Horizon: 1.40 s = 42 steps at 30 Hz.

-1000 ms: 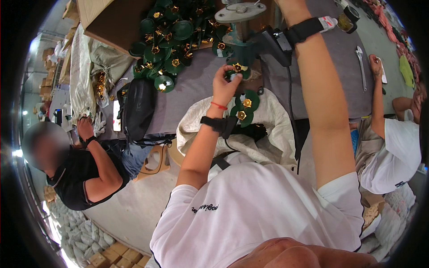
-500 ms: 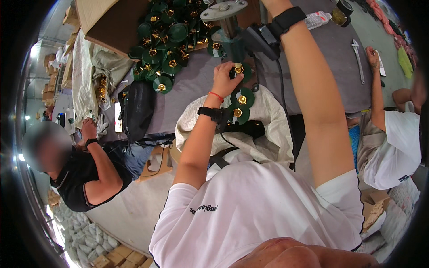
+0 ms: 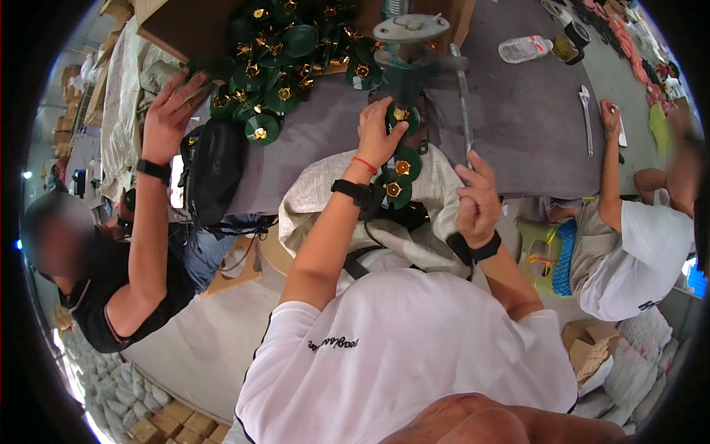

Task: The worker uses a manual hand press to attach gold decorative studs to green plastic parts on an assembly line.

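Observation:
My left hand (image 3: 379, 135) pinches a green disc (image 3: 400, 116) with a gold star-shaped fitting, right under the head of a hand press (image 3: 405, 74). My right hand (image 3: 479, 198) is closed on the lower end of the press's long metal lever (image 3: 464, 103), which points toward me. Just below my left hand hang two more green discs (image 3: 402, 167) with gold centres, over the mouth of a white woven sack (image 3: 314, 194). The very tip of the lever is hidden in my right hand.
A heap of green discs (image 3: 285, 94) with gold fittings spills from a cardboard box (image 3: 196, 29) at far left. A plastic bottle (image 3: 523, 49), a jar (image 3: 569, 44) and a wrench (image 3: 586, 118) lie to the right. Co-workers sit on both sides; the left one reaches toward the heap.
My right arm has pulled back from the top edge toward me, with the lever now in hand. My left hand stays by the press. The left co-worker's hand has risen toward the heap.

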Motion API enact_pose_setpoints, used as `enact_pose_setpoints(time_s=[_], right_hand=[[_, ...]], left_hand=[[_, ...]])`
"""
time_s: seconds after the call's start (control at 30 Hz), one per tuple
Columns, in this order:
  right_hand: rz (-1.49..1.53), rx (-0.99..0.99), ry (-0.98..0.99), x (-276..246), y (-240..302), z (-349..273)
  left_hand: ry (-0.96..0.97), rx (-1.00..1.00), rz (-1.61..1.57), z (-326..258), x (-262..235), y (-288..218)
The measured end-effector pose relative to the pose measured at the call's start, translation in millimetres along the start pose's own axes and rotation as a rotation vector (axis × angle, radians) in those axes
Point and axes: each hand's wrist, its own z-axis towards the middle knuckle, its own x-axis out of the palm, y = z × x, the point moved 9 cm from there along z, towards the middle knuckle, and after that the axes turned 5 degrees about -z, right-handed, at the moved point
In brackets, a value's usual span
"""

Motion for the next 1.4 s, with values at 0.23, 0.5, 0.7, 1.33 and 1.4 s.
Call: enact_pose_setpoints(time_s=[0.23, 0.5, 0.7, 1.33, 1.4], right_hand=[[0.176, -0.166, 0.011, -17, 19, 85], [0.564, 0.288, -0.264, 35, -80, 287], [0.559, 0.383, -0.305, 53, -105, 286], [0.428, 0.261, -0.356, 49, -104, 293], [0.44, 0.288, -0.382, 46, -108, 290]], left_hand=[[0.072, 0.05, 0.128, 6, 6, 11], [0.279, 0.025, 0.054, 6, 18, 8], [0.197, 0.163, 0.151, -72, -42, -30], [0.078, -0.091, -0.06, 12, -29, -23], [0.141, -0.118, -0.068, 21, -11, -19]])
